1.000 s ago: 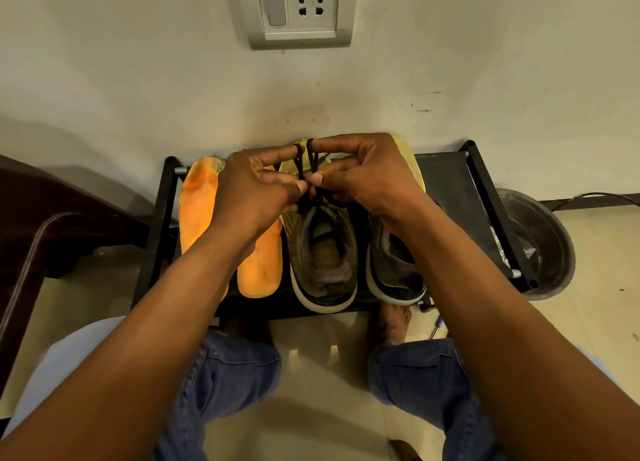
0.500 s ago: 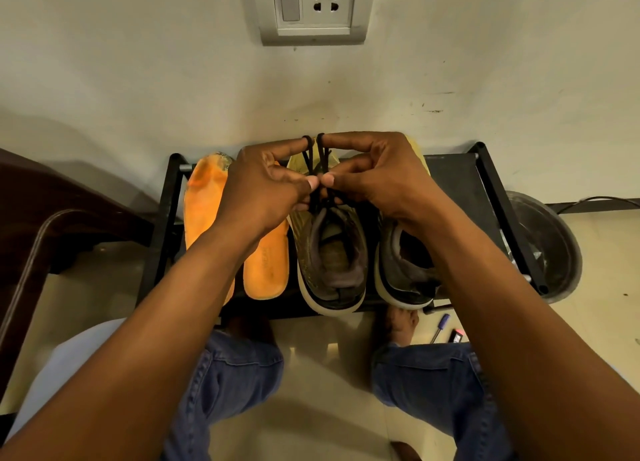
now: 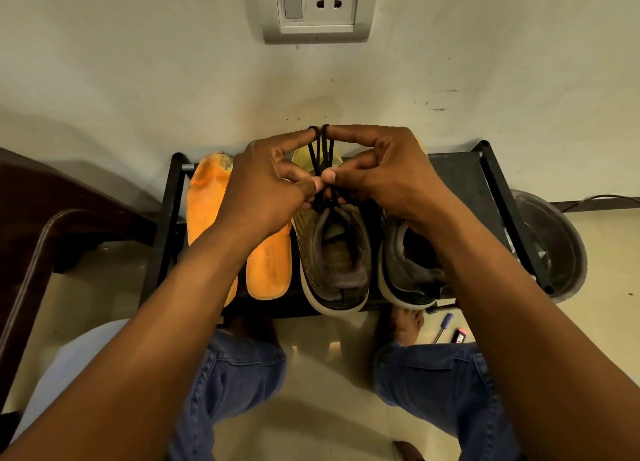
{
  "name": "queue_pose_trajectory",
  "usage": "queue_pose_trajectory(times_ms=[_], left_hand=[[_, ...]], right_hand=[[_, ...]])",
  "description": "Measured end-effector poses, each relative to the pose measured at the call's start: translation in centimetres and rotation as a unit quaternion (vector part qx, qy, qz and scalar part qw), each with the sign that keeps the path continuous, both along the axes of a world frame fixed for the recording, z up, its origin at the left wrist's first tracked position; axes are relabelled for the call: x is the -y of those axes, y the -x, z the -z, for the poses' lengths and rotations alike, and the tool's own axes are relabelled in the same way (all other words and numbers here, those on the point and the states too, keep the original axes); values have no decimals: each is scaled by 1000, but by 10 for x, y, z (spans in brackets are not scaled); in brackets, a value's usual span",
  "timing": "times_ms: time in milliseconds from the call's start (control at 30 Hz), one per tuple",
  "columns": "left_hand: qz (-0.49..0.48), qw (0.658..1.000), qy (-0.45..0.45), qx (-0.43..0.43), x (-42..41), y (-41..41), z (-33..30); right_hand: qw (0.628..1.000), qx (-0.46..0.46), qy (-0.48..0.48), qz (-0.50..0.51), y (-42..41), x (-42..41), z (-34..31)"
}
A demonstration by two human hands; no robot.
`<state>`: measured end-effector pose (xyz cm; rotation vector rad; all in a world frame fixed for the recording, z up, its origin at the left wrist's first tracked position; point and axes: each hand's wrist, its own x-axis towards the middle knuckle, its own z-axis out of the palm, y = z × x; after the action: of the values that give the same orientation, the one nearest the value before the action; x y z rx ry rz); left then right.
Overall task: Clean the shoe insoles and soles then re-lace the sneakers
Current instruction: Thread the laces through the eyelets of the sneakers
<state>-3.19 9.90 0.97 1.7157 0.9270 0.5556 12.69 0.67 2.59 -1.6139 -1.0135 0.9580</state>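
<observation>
Two sneakers [image 3: 334,252], two orange insoles [image 3: 268,270], left hand [image 3: 266,186] and right hand [image 3: 384,173] pinching black lace [image 3: 320,152]

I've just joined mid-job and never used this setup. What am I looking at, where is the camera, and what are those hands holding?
There is no machine: one camera on a person's head looks down at their bare hands. The left hand and right hand each pinch a loop of the black lace above the left sneaker. The other sneaker stands beside it on a low black rack. Two orange insoles lie on the rack at the left. Each grip is closed on the lace.
</observation>
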Motion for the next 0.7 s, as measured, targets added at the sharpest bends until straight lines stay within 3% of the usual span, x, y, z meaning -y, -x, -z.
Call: queue_pose_trajectory(times_ms=[700], left_hand=[[26, 997, -61, -26, 1, 1, -5]], right_hand=[[1000, 2, -14, -11, -3, 1, 3]])
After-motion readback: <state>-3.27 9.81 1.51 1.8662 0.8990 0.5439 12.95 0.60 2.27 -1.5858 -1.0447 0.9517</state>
